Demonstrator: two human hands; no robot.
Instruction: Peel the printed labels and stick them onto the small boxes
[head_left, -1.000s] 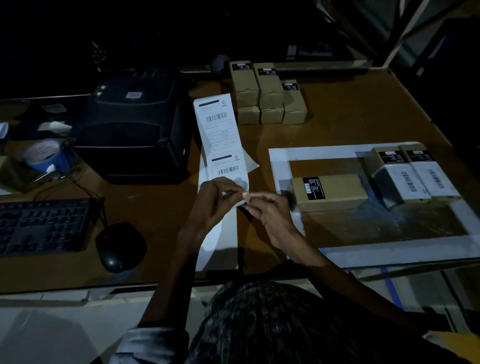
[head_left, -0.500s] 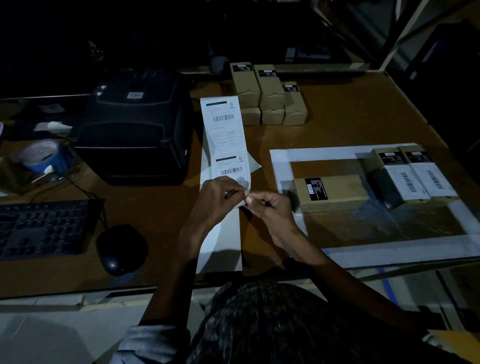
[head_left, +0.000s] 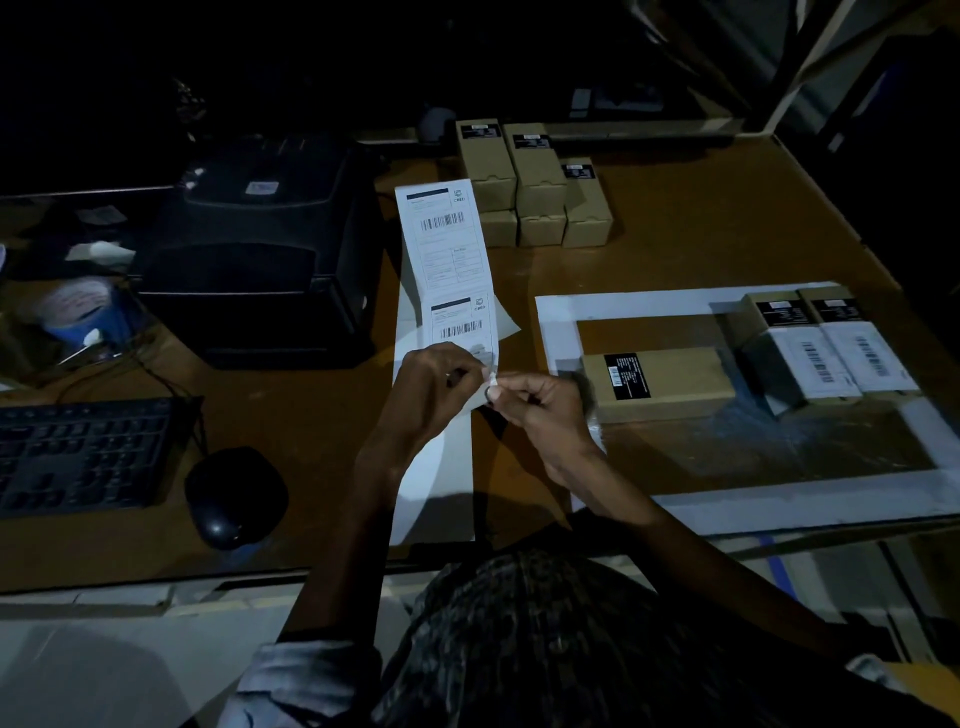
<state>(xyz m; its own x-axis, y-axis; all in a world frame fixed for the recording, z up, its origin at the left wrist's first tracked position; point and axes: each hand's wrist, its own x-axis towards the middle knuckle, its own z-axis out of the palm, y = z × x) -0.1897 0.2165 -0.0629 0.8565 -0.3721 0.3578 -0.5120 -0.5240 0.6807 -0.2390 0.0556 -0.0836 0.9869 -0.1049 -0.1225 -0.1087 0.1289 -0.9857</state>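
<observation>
Label strip (head_left: 451, 270) pinched between both hands (head_left: 488, 395)

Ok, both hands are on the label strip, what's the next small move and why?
Probably pull the lifted corner up with the right hand while the left hand holds the label strip: only a small corner looks peeled, and the unlabelled box lies just right.

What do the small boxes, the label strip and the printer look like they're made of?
The small boxes look like plain brown cardboard, matt, with folded flaps showing. The label strip looks like thin white paper on a backing sheet: it bends where the left hand and right hand pinch its corner. The printer seems to be black moulded plastic, slightly glossy.
</observation>
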